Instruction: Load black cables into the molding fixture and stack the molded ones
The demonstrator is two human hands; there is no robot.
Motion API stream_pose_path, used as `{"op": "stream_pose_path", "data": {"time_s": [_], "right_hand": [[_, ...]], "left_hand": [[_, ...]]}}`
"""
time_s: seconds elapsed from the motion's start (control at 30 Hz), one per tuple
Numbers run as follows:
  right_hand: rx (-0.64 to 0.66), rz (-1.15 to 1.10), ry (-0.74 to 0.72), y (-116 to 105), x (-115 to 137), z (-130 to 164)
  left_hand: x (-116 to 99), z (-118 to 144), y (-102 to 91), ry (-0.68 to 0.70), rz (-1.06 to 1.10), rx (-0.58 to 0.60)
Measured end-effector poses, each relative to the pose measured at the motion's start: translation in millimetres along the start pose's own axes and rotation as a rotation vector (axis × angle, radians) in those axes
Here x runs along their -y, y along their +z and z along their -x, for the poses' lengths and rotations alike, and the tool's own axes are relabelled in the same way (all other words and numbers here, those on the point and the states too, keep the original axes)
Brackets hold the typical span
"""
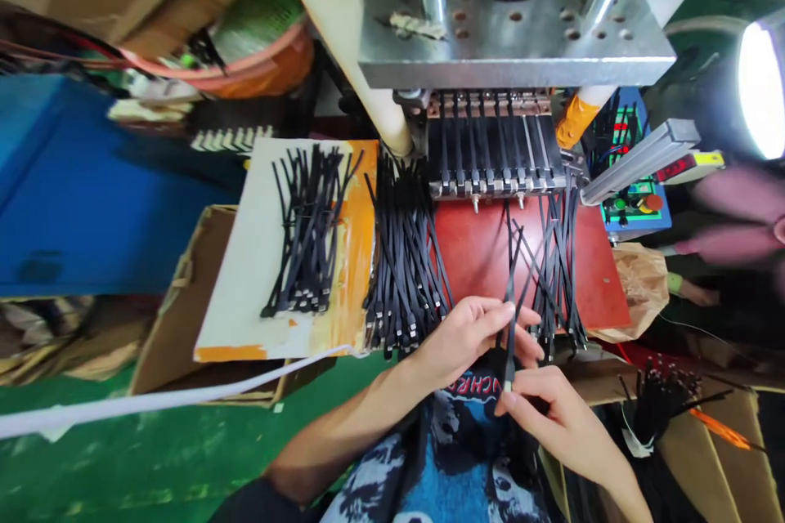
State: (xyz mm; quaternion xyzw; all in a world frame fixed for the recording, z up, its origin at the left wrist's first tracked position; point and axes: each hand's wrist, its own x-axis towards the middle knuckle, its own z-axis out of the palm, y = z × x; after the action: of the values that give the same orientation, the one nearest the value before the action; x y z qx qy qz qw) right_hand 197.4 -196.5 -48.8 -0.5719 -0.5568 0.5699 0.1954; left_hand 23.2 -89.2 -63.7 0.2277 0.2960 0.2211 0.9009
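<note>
In the head view, both forearms come from below, and the two hands meet near the front edge of the red board. The left hand (475,335) lies palm inward, its thumb and forefinger closed on a flat black cable with a small metal plug (511,350); whether a second cable is in the same pinch, I cannot tell. The right hand (549,404) is lower and nearer to the body, with bent fingers, and its thumb and forefinger pinch the plug end of this cable. So the cable stands between the hands, its free part pointing away from the person.

Ahead of the left hand, a bare part of the smooth red board (475,249) shows between a thick pile of black cables (405,261) on the left and a looser group of black cables (561,261) on the right. The right group comes just beside the left hand's fingers. Further ahead, the board is bordered by a black metal fixture (496,149) with cables laid in a row, under a thick silver metal plate (515,72). Well left of the hands is a white and orange flat board (236,261), which bears a bundle of black cables (310,233).

Below that board, an open brown cardboard box (199,270) stands; I cannot see its contents well. To the right of the right hand, a low cardboard box (705,466) holds black cables (659,404) and a few orange strands (722,428).
</note>
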Motion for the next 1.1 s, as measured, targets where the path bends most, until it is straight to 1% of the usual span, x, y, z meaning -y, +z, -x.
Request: {"op": "stream_pose_path", "data": {"time_s": [0.03,0.07,0.1,0.13,0.2,0.23,0.3,0.4,0.47,0.5,0.57,0.6,0.63,0.67,0.73,0.77,0.8,0.87,0.9,0.93,1.0,1.03,1.07,1.1], "right_hand": [[0.074,-0.001,-0.011,-9,0,-1],[0.115,-0.022,-0.024,-17,-1,-3],[0.112,-0.068,-0.029,-25,-2,-7],[0.067,-0.143,-0.024,-31,-2,-13],[-0.095,-0.331,-0.003,-35,-2,-33],[-0.169,-0.415,0.007,-33,-1,-45],[-0.27,-0.531,0.013,-25,2,-70],[-0.386,-0.639,-0.024,-16,6,-99],[-0.464,-0.673,-0.046,-21,7,-109],[-0.513,-0.675,-0.056,-28,6,-111],[-0.612,-0.668,-0.07,-51,4,-113],[-0.634,-0.654,-0.066,-66,3,-112],[-0.616,-0.617,-0.047,-81,0,-110],[-0.562,-0.546,-0.016,-95,-3,-108],[-0.442,-0.291,0.049,-116,-8,-100],[-0.437,-0.138,0.073,-121,-10,-95],[-0.467,-0.003,0.086,-122,-10,-88],[-0.533,0.153,0.074,-113,-7,-73],[-0.522,0.169,0.054,-104,-2,-65],[-0.463,0.155,0.023,-93,3,-57],[-0.29,0.069,-0.048,-67,15,-47],[-0.239,0.004,-0.078,-54,20,-44],[-0.217,-0.076,-0.099,-42,24,-45],[-0.224,-0.166,-0.113,-32,26,-47]], "left_hand": [[-1,4,-0.4,0.003,-0.027,0.023],[-1,7,-1.3,0.012,-0.071,0.04],[0,11,-2.3,0.029,-0.127,0.049],[1,13,-3.5,0.051,-0.193,0.048],[3,17,-5.7,0.093,-0.353,0.022],[5,17,-6.7,0.105,-0.43,-0.001],[7,18,-8.6,0.114,-0.546,-0.066],[11,17,-12.6,0.097,-0.627,-0.172],[14,17,-15.7,0.076,-0.639,-0.202],[16,18,-17.1,0.064,-0.643,-0.206],[19,23,-18.8,0.044,-0.665,-0.221],[20,28,-19.2,0.034,-0.683,-0.232],[21,34,-19.3,0.026,-0.697,-0.243],[22,41,-19.3,0.023,-0.708,-0.246],[22,58,-19.0,0.043,-0.717,-0.227],[22,65,-18.6,0.066,-0.721,-0.21],[22,71,-18.0,0.091,-0.727,-0.195],[23,76,-15.9,0.126,-0.739,-0.186],[23,75,-14.4,0.132,-0.745,-0.201],[24,71,-12.9,0.134,-0.748,-0.22],[25,60,-10.2,0.135,-0.76,-0.249],[25,54,-9.3,0.141,-0.782,-0.249],[25,48,-8.7,0.146,-0.817,-0.235],[24,43,-8.3,0.149,-0.858,-0.211]]}}
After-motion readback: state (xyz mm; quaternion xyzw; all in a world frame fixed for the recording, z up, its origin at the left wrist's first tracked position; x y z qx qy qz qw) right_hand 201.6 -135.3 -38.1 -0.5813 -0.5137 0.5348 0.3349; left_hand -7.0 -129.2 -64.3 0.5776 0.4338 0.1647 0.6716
